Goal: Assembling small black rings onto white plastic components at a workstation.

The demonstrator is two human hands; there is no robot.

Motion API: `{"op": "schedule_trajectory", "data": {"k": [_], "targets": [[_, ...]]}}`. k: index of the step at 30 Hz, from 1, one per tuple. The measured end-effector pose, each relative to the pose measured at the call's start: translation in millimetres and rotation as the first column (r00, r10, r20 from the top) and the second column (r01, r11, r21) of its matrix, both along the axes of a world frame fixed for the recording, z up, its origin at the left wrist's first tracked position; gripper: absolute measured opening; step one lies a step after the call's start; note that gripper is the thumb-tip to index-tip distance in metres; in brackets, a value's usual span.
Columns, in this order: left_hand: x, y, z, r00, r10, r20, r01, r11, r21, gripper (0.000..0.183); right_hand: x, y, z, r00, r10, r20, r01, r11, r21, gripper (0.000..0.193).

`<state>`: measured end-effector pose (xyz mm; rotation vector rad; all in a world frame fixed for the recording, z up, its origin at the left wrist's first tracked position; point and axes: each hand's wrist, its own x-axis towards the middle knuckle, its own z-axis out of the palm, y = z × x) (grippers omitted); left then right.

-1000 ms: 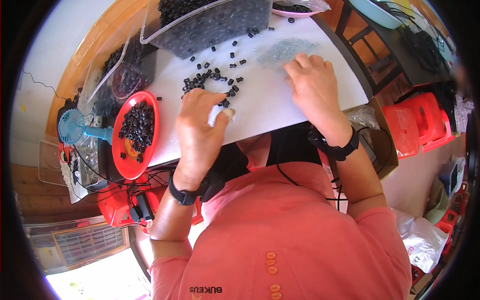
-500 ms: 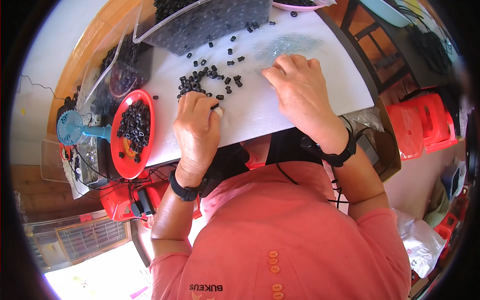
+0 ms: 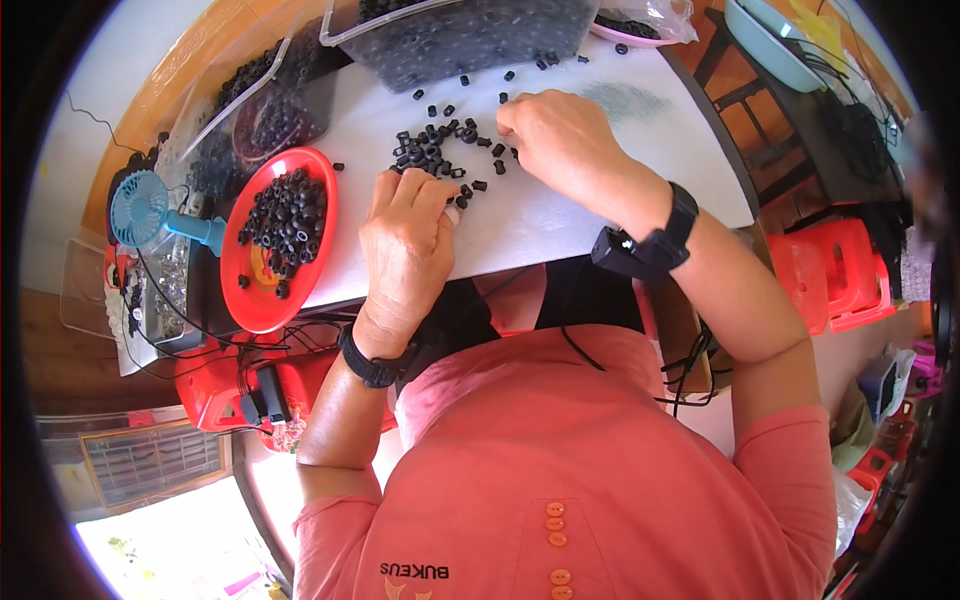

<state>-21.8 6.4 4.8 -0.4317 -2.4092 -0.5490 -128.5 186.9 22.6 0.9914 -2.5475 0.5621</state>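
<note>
My left hand (image 3: 408,235) rests at the near edge of the pile with its fingers curled in a pinch. A small black hollow part (image 3: 461,202) shows at its fingertips, beside a whitish patch at the thumb. My right hand (image 3: 568,140) reaches over the right side of the pile, fingers bent and drawn together; its fingertips are partly hidden, so what they hold is unclear. Between and beyond the hands lies a loose pile of small black cylindrical parts (image 3: 425,150) on the white tabletop (image 3: 560,215). Single parts are scattered round it.
Left of my left hand, a red plate (image 3: 240,300) holds many black parts. A clear plastic bin (image 3: 470,50) of them stands at the back, with another bin (image 3: 225,130) at the back left. A blue handheld fan (image 3: 140,208) and a pink dish (image 3: 640,40) are farther out.
My right hand has moved left, from the glittery patch to the right side of the pile. My left hand stays in a pinch near the pile. The whole view has shifted slightly.
</note>
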Motion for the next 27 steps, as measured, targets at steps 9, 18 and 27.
{"op": "schedule_trajectory", "data": {"k": [9,18,27], "targets": [[18.3,-18.4,-8.9,0.996,0.076,-0.038,-0.073,0.995,0.067,0.022,-22.3,-25.3,17.7,0.979,-0.170,0.110,0.140,0.962,0.233,0.013],[23.8,-21.9,-8.7,0.963,0.269,-0.027,-0.267,0.962,0.065,0.022,-15.5,-30.8,14.6,0.999,0.040,0.021,-0.044,0.948,0.317,0.009],[5.6,-27.1,-12.9,0.966,0.247,0.082,-0.253,0.965,0.075,0.012,-18.5,-27.8,18.9,0.998,0.063,-0.008,-0.060,0.973,0.223,0.016]]}}
